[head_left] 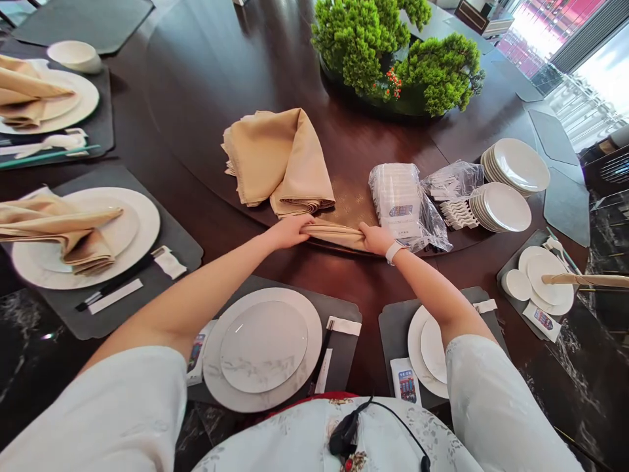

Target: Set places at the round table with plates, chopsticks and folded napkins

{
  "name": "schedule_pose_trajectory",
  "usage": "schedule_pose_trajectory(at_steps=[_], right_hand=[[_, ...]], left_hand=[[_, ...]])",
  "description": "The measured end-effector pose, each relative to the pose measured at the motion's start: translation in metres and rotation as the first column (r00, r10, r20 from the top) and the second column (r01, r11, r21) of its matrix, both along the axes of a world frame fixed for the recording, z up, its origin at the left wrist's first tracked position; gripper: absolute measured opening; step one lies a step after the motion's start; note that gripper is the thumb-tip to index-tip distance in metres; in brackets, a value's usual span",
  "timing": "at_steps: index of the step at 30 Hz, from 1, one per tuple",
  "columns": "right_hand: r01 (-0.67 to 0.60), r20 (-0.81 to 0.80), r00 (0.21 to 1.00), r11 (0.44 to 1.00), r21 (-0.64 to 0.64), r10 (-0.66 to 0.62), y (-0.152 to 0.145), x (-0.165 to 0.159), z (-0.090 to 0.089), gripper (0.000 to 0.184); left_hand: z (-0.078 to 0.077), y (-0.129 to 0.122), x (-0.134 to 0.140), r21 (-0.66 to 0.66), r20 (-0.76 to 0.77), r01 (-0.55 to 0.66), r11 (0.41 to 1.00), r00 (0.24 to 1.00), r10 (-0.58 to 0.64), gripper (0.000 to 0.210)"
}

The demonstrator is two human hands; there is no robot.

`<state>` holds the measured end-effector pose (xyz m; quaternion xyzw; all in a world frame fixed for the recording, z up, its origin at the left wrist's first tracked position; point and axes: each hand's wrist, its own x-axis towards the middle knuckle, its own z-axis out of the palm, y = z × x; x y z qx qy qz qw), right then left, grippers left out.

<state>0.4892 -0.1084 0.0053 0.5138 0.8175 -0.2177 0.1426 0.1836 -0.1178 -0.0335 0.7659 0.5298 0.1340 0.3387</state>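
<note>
A tan cloth napkin point(339, 234), gathered into a narrow pleated strip, stretches between my hands over the near edge of the turntable. My left hand point(291, 231) is closed on its left end, and my right hand point(376, 238) pinches the right end. Just beyond the left hand lies a stack of folded tan napkins point(275, 157). Beside my right hand is a plastic-wrapped pack of white packets point(399, 200). Closer to my body, a large white plate point(216, 351) carries a smaller plate point(264, 344) on a grey placemat point(344, 367).
On the left, two place settings hold folded napkins point(93, 229) on plates. Stacked small plates point(521, 164) and white spoon rests point(459, 215) stand at the turntable's right. A green plant arrangement point(354, 46) occupies the middle. Another setting point(550, 298) lies far right.
</note>
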Motion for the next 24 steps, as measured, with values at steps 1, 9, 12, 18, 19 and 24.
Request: schedule_pose_trajectory(at_steps=[1,9,12,18,19,24], right_hand=[[0.016,-0.075,0.997,1.000,-0.024,-0.017,-0.007,0.005,0.001,0.038],[0.115,-0.651,0.746,0.990,-0.087,-0.144,-0.091,0.028,-0.029,0.054],[0.117,-0.684,0.715,0.990,-0.085,-0.143,-0.106,0.026,-0.055,0.045],[0.265,-0.611,0.702,0.931,-0.252,-0.366,-0.101,0.030,-0.073,0.039],[0.275,-0.604,0.693,0.918,-0.285,-0.395,-0.098,0.031,-0.071,0.039],[0.244,-0.627,0.587,0.850,-0.467,-0.512,-0.085,0.035,-0.057,0.030]], left_hand=[[0.007,0.003,-0.005,-0.018,0.059,-0.045,0.999,0.997,0.046,0.035],[0.018,0.040,0.028,-0.073,0.120,-0.059,0.996,0.990,0.067,0.055],[0.000,0.051,0.058,-0.088,0.042,-0.050,0.995,0.998,0.054,0.051],[-0.017,0.016,0.097,0.299,-0.002,-0.238,0.924,0.968,0.250,0.038],[-0.019,0.005,0.099,0.365,0.001,-0.217,0.906,0.973,0.232,0.036],[-0.038,-0.022,0.098,0.369,-0.030,0.154,0.917,0.988,-0.153,0.035]])
